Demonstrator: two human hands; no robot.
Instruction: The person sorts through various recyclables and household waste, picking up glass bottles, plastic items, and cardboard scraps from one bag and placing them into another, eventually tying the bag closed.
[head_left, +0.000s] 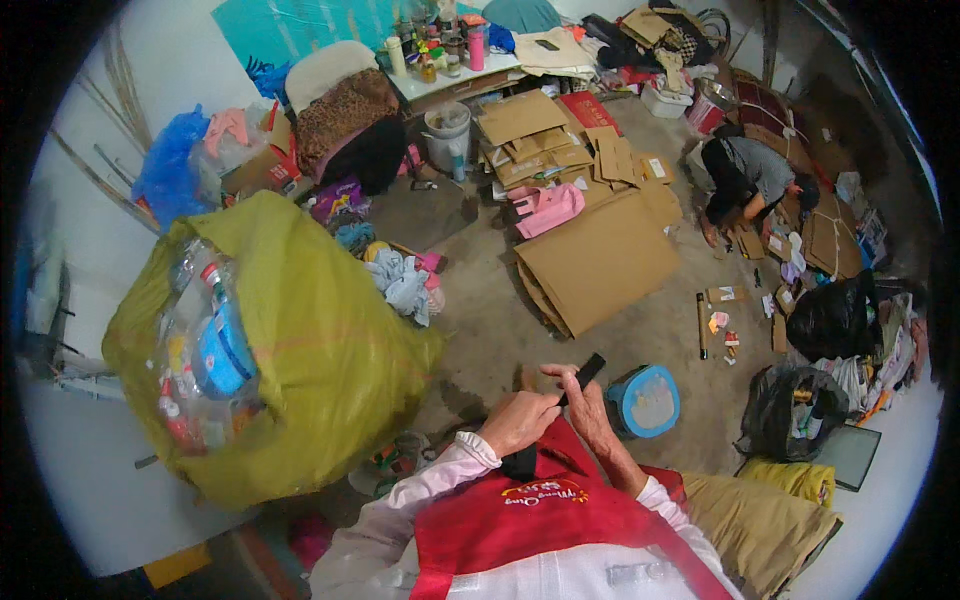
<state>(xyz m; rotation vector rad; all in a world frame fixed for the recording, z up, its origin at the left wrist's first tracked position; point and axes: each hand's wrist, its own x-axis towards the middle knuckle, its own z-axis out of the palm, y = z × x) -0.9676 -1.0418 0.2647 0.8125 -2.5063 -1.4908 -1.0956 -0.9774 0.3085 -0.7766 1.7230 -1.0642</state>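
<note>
Both my hands meet in front of the red apron (555, 487) at my waist. My right hand (591, 416) grips a narrow black object (586, 373), whose far end sticks out past the fingers. My left hand (521, 421) closes on its near end, the fingertips hidden from above. What the object is, I cannot tell. A black piece (519, 463) hangs below my left wrist; whether it joins the object is unclear. Just right of my hands stands a round tub with a blue rim (651, 401). Beyond them lies a large folded cardboard box (600, 255) on the concrete floor.
A bulging yellow-green sack (330, 337) of plastic bottles stands at left. Flattened cardboard (525, 142) and a pink bag (549, 210) lie ahead. Another person (757, 176) bends over cardboard at far right. Black plastic bags (832, 315) sit along the right wall, near a cardboard tube (702, 326).
</note>
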